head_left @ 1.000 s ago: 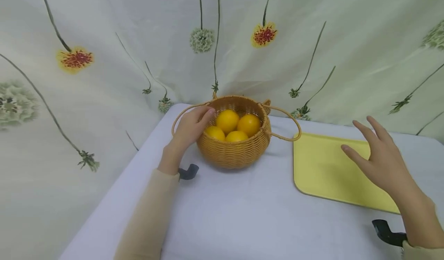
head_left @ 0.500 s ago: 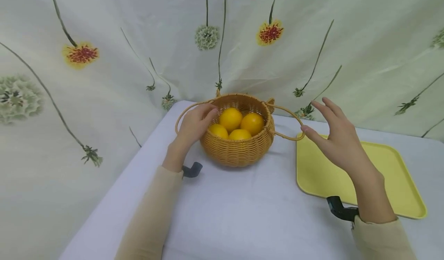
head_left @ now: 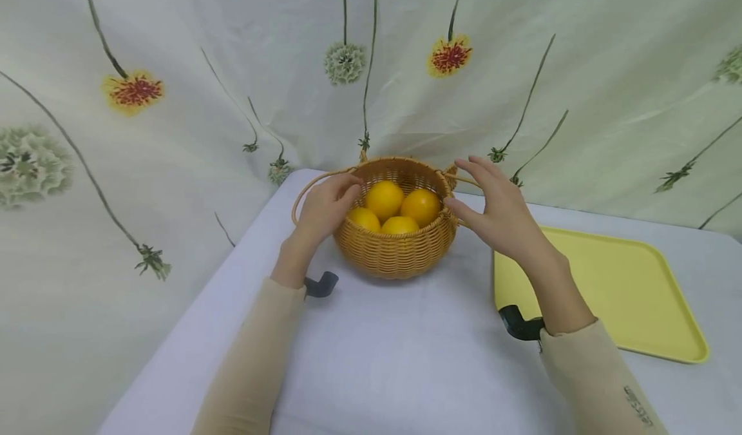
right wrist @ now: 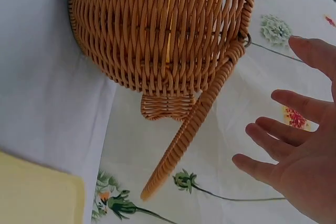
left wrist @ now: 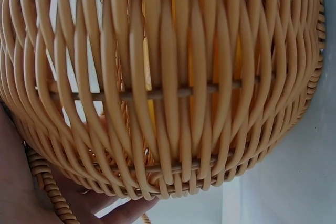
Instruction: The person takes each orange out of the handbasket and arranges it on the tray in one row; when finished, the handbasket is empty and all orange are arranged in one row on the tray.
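Wicker basket [head_left: 394,258] between hands [head_left: 324,208] [head_left: 503,212]; gap to yellow tray edge [head_left: 496,285].

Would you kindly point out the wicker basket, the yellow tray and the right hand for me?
Wicker basket [head_left: 396,258]: head view, on its woven front wall.
Yellow tray [head_left: 617,287]: head view, on its flat surface.
Right hand [head_left: 503,212]: head view, middle of the hand.

Room type unclear, white table [head_left: 406,351], floral curtain [head_left: 400,106]

On camera I had four fruits [head_left: 384,198] in the basket [head_left: 400,260]. The tray [head_left: 626,293] lay at its four o'clock, the curtain [head_left: 406,109] at twelve.
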Tool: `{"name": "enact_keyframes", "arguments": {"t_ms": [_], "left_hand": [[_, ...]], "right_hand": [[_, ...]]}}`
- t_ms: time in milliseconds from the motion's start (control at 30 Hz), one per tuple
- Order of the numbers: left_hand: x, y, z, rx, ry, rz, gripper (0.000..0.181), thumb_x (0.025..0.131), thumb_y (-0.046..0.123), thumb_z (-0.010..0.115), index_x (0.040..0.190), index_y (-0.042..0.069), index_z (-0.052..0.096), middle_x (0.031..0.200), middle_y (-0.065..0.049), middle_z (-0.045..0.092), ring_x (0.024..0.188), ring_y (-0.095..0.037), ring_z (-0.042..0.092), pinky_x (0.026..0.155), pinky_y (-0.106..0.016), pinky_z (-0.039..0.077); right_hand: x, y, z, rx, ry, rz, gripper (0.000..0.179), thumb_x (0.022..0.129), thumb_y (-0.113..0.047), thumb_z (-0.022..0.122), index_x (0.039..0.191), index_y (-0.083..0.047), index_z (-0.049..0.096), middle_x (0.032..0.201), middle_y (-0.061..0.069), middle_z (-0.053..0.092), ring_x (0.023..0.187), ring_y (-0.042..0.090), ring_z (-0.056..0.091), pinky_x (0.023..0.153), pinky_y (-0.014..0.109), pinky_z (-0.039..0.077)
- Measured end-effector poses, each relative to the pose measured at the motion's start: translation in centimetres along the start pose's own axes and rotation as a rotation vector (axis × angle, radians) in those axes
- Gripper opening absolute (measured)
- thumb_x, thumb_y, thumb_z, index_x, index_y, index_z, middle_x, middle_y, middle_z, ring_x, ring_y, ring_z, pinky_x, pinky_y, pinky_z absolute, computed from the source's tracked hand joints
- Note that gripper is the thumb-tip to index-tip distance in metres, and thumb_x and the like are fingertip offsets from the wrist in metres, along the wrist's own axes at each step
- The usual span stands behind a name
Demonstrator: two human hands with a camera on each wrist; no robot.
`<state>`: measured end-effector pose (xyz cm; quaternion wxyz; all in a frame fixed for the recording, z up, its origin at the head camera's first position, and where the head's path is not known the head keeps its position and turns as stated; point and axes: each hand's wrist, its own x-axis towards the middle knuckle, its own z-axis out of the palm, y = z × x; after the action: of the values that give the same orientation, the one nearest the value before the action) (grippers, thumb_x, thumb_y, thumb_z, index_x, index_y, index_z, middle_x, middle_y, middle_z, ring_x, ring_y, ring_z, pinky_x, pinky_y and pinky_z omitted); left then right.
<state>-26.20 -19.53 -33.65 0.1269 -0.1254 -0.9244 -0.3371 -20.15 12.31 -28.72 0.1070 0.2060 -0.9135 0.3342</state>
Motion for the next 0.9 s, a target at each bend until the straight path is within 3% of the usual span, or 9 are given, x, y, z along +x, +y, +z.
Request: {"name": "enact_keyframes", "arguments": {"t_ms": [300,500,667,733,900], "left_hand": [[0.2,-0.3,0.1,0.002,0.007,0.014,0.038,0.107,0.036,0.051,0.129,0.012,0.072,0.13,-0.007,0.073,0.119,-0.029,0.066,0.107,-0.048,0.05],[0.1,-0.4,0.0,-0.003,0.004,0.008,0.037,0.106,0.036,0.052,0.128,0.013,0.072,0.129,-0.006,0.074,0.118,-0.028,0.066,0.106,-0.048,0.05],[0.0,-0.4,0.0,-0.01,-0.001,0.007,0.037,0.106,0.035,0.052,0.128,0.014,0.072,0.128,-0.005,0.073,0.116,-0.028,0.066,0.106,-0.048,0.05],[0.0,-0.3,-0.1,-0.009,-0.001,0.003,0.036,0.106,0.035,0.052,0.128,0.013,0.071,0.128,-0.005,0.073,0.116,-0.028,0.066,0.106,-0.048,0.05],[0.0,-0.1,-0.1,-0.01,-0.005,0.003,0.037,0.106,0.034,0.052,0.129,0.013,0.072,0.13,-0.006,0.073,0.118,-0.028,0.066,0.107,-0.048,0.05]], "right_hand": [[3.7,-2.0,1.8,0.019,-0.111,-0.045,0.07,0.101,-0.032,0.072,0.16,-0.012,0.042,0.166,0.011,0.041,0.155,0.035,0.034,0.124,0.06,0.031],[4.8,-2.6,2.8,0.114,-0.175,-0.034,0.071,0.098,-0.027,0.075,0.159,-0.01,0.043,0.163,0.011,0.045,0.15,0.034,0.042,0.121,0.055,0.037],[5.7,-3.0,3.4,0.119,-0.195,0.002,0.07,0.096,-0.025,0.077,0.157,-0.007,0.046,0.159,0.016,0.049,0.143,0.039,0.049,0.117,0.056,0.043],[6.2,-3.0,3.6,0.108,-0.247,0.016,0.067,0.096,-0.024,0.077,0.154,-0.005,0.049,0.155,0.018,0.052,0.141,0.04,0.051,0.115,0.056,0.044],[7.6,-3.6,4.2,-0.009,-0.488,0.057,0.06,0.095,-0.025,0.08,0.147,-0.005,0.058,0.142,0.02,0.063,0.129,0.036,0.061,0.109,0.05,0.051]]}}
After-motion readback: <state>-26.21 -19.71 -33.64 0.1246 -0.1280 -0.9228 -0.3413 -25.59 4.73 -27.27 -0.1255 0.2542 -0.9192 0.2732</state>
